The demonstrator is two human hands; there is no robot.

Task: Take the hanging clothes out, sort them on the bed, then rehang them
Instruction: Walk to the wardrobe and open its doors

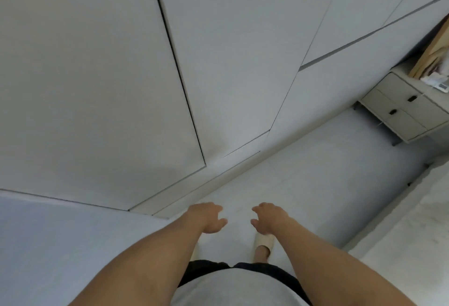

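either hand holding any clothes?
No, the left hand and right hand are both open and empty above the floor.

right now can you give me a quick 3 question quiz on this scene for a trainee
1. True or false: the wardrobe doors are shut.
2. What does the left hand hold? A) a hanger B) nothing C) a shirt
3. Which item of furniture stands at far right beyond the bed?

Key: 1 true. 2 B; the right hand is empty too, both open above the floor. 3 a small drawer cabinet.
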